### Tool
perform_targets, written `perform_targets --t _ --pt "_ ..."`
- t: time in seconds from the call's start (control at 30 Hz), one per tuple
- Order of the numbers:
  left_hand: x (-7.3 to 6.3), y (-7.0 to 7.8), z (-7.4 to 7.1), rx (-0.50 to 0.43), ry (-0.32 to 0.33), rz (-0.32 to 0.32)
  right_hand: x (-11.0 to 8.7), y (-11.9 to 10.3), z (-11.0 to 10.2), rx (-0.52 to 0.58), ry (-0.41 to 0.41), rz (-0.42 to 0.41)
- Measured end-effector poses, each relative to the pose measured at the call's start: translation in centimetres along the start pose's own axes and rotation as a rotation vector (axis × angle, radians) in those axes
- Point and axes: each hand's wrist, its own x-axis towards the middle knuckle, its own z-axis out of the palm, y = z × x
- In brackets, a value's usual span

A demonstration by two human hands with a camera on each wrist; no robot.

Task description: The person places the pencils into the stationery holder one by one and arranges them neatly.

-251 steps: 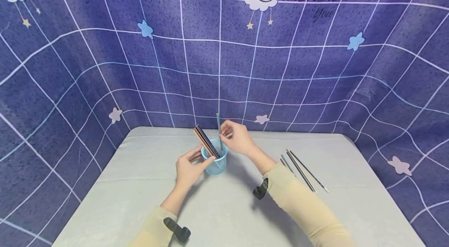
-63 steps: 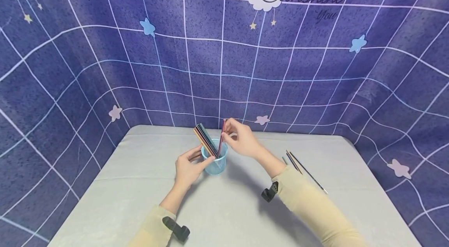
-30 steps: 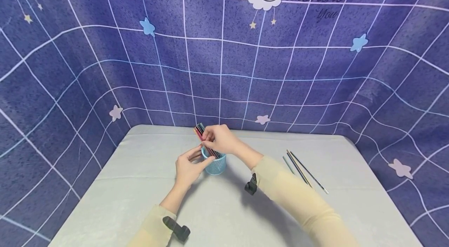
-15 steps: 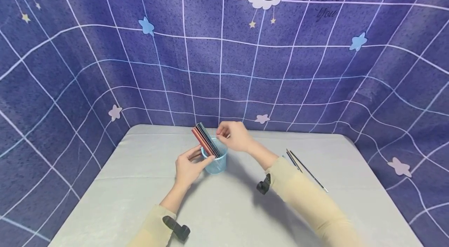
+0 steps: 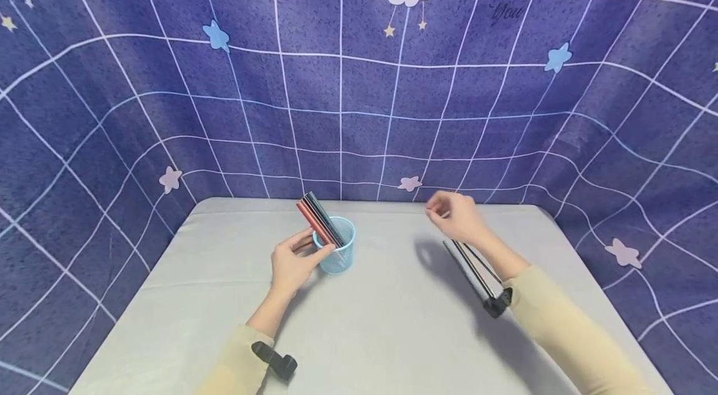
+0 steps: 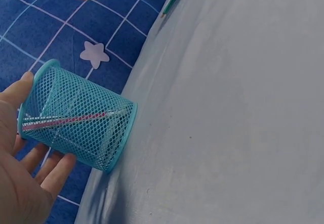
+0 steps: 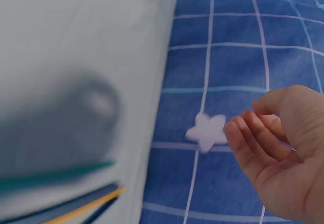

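Observation:
My left hand [image 5: 293, 265] grips a light blue mesh pencil cup [image 5: 339, 260], thumb at the rim and fingers round its far side. The cup stands upright on the table. A bundle of pencils [image 5: 321, 220], red, dark and green, leans left inside it. Through the mesh in the left wrist view, a red pencil [image 6: 76, 120] shows. My right hand [image 5: 457, 218] hovers above the table to the right, fingers loosely bent and holding nothing. Below it lie several loose pencils [image 5: 470, 267], partly hidden by the wrist camera; the right wrist view shows a green pencil [image 7: 61, 175] and a yellow one [image 7: 86, 207].
A pale grey cloth covers the table [image 5: 370, 333]. Behind and at both sides hangs a purple-blue curtain [image 5: 314, 90] with a grid, stars and clouds. Black cameras are strapped to both sleeves.
Earlier my right hand held a green pencil, then a red one, at the cup. The red pencil now leans with the bundle. My emptied right hand has moved right; the left keeps its grip.

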Motion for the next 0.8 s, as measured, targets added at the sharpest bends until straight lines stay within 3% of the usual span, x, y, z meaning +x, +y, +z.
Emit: perform_targets --t 0.17,0.37,0.5,0.67,0.8 --pt "0.2 0.3 -0.1 -0.005 0.001 0.002 -2.9 2.6 -1.3 -0.002 -0.067 0.055" --pt "-0.4 0.4 0.0 -0.009 0.002 -0.031 -6.8 5.9 -1.0 -0.079 -0.062 0.067" --pt "-0.6 0.4 0.2 -0.015 -0.012 -0.029 -8.7 6.8 -0.9 -0.096 -0.059 0.088" --pt "-0.5 0.3 0.1 -0.023 -0.026 -0.041 -9.3 6.3 -0.9 -0.137 -0.064 0.122" --pt "-0.4 0.4 -0.5 -0.013 -0.01 -0.059 -8.7 5.5 -0.6 -0.158 -0.084 0.096"
